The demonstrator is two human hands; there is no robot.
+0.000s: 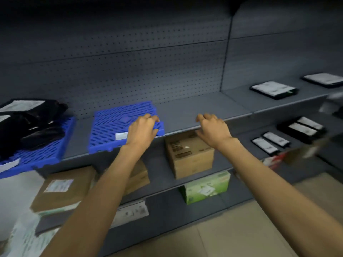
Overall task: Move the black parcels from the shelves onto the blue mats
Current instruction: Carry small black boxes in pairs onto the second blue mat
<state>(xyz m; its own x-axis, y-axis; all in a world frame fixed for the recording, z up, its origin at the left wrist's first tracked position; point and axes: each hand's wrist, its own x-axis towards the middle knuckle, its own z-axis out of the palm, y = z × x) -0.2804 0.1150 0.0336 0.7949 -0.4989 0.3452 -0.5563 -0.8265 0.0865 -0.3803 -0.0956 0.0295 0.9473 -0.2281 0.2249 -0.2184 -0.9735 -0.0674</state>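
Two blue mats lie on the upper grey shelf. The left blue mat point(42, 154) carries a heap of black parcels point(31, 125) with white labels. The middle blue mat point(115, 125) is bare except for a small white tag. My left hand point(143, 129) rests over that mat's right front corner, fingers curled, holding nothing. My right hand point(213, 128) hovers at the shelf's front edge to the right of the mat, fingers apart and empty. More black parcels with white labels lie far right: one point(273, 89) and another point(323, 79) on the upper shelf, several point(300, 127) on the shelf below.
A cardboard box point(189, 154) stands on the lower shelf under my right hand. Another brown box point(63, 190) and a green-and-white carton point(206, 186) sit lower down. A pegboard back wall point(148, 71) closes the shelves. Tiled floor point(241, 229) lies at the lower right.
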